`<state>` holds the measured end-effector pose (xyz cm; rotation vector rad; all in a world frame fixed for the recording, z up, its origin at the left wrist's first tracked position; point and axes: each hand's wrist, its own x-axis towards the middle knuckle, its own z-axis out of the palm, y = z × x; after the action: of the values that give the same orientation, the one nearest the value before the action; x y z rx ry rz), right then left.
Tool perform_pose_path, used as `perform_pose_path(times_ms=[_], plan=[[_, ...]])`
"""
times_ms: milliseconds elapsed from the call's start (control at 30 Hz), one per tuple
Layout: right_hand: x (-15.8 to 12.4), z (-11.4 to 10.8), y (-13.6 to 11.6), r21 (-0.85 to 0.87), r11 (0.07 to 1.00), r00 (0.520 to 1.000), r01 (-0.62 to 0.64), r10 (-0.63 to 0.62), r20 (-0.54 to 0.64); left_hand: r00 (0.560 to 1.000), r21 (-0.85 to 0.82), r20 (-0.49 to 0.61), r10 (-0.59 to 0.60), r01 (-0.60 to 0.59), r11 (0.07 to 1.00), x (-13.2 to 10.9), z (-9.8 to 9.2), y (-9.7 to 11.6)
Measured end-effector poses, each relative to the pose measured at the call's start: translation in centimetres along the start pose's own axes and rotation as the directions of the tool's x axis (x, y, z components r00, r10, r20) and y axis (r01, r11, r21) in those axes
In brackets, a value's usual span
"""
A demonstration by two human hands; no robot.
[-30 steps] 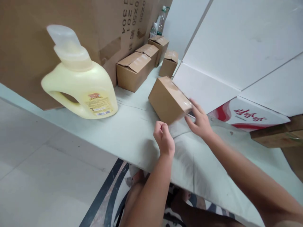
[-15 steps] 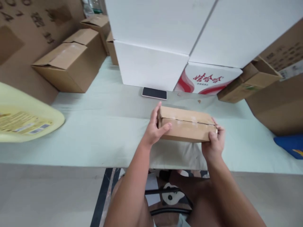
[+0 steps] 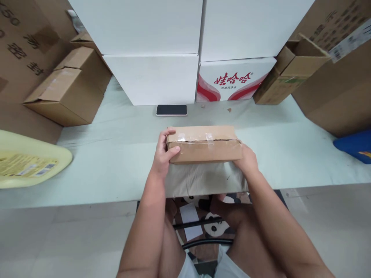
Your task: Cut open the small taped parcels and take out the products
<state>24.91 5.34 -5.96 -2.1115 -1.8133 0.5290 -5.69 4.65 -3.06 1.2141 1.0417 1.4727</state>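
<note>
A taped carton (image 3: 204,150) is held by both ends at the middle of a pale green tabletop (image 3: 116,162), close to its near edge. The left end is gripped by the left hand (image 3: 163,154), its thumb laid across the near side of the top and its other fingers curled around the end and far edge. The right end is clasped by the right hand (image 3: 247,158), whose fingertips are hidden by the carton. The top seam is crossed by strips of clear tape, and the carton is held level, though whether its base is touching the tabletop cannot be made out clearly.

Beyond the carton, a phone (image 3: 171,110) is seen lying flat, dark side up, just in front of stacked white boxes (image 3: 150,79). To the right of the phone, a box marked with red lettering (image 3: 234,79) is flanked by an open box (image 3: 269,88). The tabletop's left side is occupied by a pale yellow jug (image 3: 29,162) and brown boxes (image 3: 69,92); its far right is marked by a blue item (image 3: 353,146), partly cut off. Below, between the person's legs, a white sheet (image 3: 191,216) is crossed by a black bar (image 3: 199,223).
</note>
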Motion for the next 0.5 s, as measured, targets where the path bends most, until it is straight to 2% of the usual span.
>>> perform_pose_path(times_ms=[100, 167, 267, 333, 367, 433, 500], plan=[[0.4, -0.7, -0.4, 0.168, 0.978, 0.991, -0.122, 0.131, -0.042, 1.000, 0.032, -0.012, -0.016, 0.016, 0.999, -0.8, 0.3, 0.1], [0.5, -1.7, -1.1, 0.414, 0.899, 0.977, -0.144, 0.195, -0.084, 1.000, 0.038, -0.022, -0.020, 0.021, 0.999, -1.2, 0.5, 0.1], [-1.2, -4.1, -3.0, 0.770, 0.638, 0.962, -0.002, 0.211, -0.172, 1.000, 0.033, -0.003, -0.017, 0.017, 0.999, -1.5, 0.8, 0.1], [-3.4, -6.1, -4.5, 0.843, 0.525, 0.954, 0.119, 0.176, -0.244, 1.000, 0.037, 0.015, -0.019, 0.018, 0.999, -1.5, 1.0, 0.2], [-4.7, -7.0, -5.3, 0.837, 0.523, 0.945, 0.158, 0.165, -0.281, 1.000, 0.048, 0.022, -0.015, 0.014, 0.999, -1.5, 1.0, 0.3], [-6.9, -8.2, -6.5, 0.786, 0.579, 0.929, 0.215, 0.126, -0.347, 1.000, 0.071, 0.026, 0.003, -0.004, 0.997, -1.5, 1.1, 0.4], [-8.4, -8.3, -7.3, 0.738, 0.607, 0.923, 0.294, 0.020, -0.384, 0.999, 0.094, 0.021, 0.024, -0.026, 0.995, -1.7, 1.2, 0.3]])
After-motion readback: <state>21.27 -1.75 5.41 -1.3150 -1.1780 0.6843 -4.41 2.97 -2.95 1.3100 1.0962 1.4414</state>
